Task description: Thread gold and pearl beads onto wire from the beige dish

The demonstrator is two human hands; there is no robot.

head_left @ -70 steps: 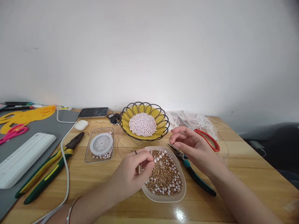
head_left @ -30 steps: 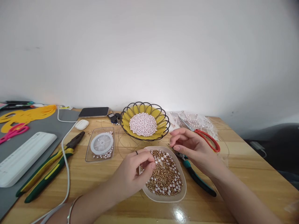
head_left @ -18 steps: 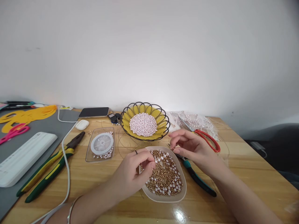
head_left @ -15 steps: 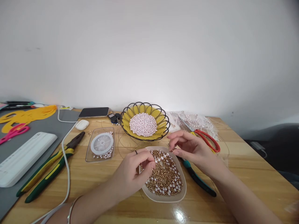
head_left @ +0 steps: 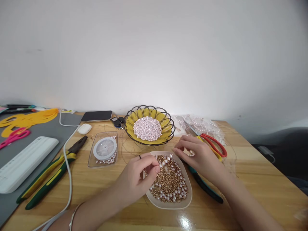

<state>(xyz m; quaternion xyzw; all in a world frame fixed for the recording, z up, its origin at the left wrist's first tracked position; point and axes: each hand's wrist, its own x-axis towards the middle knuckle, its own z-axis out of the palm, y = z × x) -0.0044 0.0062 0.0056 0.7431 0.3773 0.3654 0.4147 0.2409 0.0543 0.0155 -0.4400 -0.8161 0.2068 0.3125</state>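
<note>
The bead dish (head_left: 186, 200), a shallow whitish tray of gold and pearl beads, sat on the wooden table (head_left: 252, 179) directly before the person, its long axis running from near edge toward the yellow wire basket (head_left: 166, 128) behind it. The left hand (head_left: 138, 179) rested at the dish's left rim, fingertips pinched together over the beads; what they gripped was too small to tell. The right hand (head_left: 199, 155) lay at the far right rim, fingers curled low above the teal-handled pliers (head_left: 208, 191), its grasp unclear. Red-handled scissors (head_left: 214, 144) lay just beyond.
</note>
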